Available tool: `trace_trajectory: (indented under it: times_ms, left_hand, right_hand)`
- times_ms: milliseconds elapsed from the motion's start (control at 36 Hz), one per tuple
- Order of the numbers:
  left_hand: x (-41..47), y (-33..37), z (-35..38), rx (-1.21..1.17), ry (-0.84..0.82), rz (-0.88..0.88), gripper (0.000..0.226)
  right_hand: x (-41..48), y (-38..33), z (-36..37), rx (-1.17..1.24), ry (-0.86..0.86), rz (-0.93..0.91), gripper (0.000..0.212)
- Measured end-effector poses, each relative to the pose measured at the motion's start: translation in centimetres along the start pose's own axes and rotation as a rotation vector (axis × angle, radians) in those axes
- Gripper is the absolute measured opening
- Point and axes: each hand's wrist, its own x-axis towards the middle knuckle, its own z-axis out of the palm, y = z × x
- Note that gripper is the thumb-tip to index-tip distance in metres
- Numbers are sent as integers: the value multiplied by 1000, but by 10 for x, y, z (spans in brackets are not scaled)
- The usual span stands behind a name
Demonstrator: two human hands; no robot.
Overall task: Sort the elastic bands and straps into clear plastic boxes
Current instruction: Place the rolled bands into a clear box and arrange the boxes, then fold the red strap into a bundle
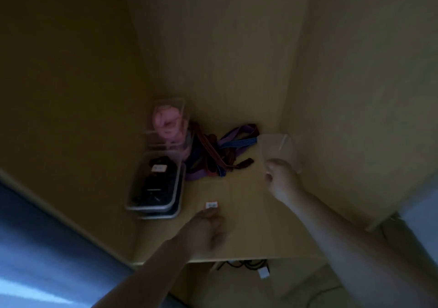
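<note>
At centre left of the frame a box of pink bands (pixel 167 120) sits behind a box of black straps (pixel 155 184). Just right of them lies the loose tangle of straps (pixel 211 151), above both hands. The left hand (pixel 203 232), lower centre, reaches to a white label (pixel 211 205); blur hides its grip. The right hand (pixel 282 179) pinches the near edge of a clear box (pixel 277 147) right of the tangle.
</note>
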Motion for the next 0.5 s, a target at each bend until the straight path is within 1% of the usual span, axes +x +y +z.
trace_trajectory:
  times_ms: [28, 56, 83, 111, 167, 194, 222, 250, 278, 306, 361, 389, 417, 444, 472, 500]
  left_hand:
    - [5, -4, -6, -49, 20, -31, 43]
    - [9, -9, -8, -31, 95, -56, 37]
    - [11, -7, -16, -108, 80, -69, 36]
    - [14, -6, -19, -125, 96, -77, 38]
    - [21, -10, -10, -146, 39, -77, 49]
    - [25, -13, -7, -129, 49, -24, 50]
    - [25, -12, -12, -123, 57, -26, 48]
    - [28, -16, -4, -154, 122, -30, 44]
    - [32, -17, -1, -260, 186, -107, 38]
    - [36, -17, -1, -302, 224, -99, 31]
    - [43, -11, -11, -409, 230, -125, 17]
    - [48, -7, -22, -529, 250, -186, 27]
    - [52, -4, -31, -568, 270, -172, 36]
    - [54, 1, -37, -626, 303, -162, 36]
    - [58, 3, -40, -574, 382, -185, 31]
    - [56, 7, -48, -548, 383, -225, 27]
  right_hand:
    - [4, 1, 0, -47, 12, -23, 18]
    - [8, 4, 1, -88, 5, -30, 21]
    - [12, 7, 3, -120, -20, 1, 22]
    - [15, 9, 5, -147, -55, 57, 20]
    - [19, 14, 11, -166, -122, 151, 20]
    - [20, 15, 13, -162, -142, 162, 20]
    - [19, 15, 15, -148, -152, 157, 20]
    - [18, 13, 15, -124, -163, 146, 20]
    - [15, 12, 15, -99, -176, 129, 20]
    - [11, 11, 16, -80, -188, 104, 20]
    - [0, 8, 17, -48, -211, 36, 19]
    - [-5, 8, 18, -17, -218, 2, 17]
    - [-10, 7, 18, 29, -231, -21, 15]
    - [-14, 7, 18, 72, -247, -43, 15]
    - [-19, 5, 17, 100, -268, -59, 16]
    - [-22, 4, 17, 115, -294, -75, 18]
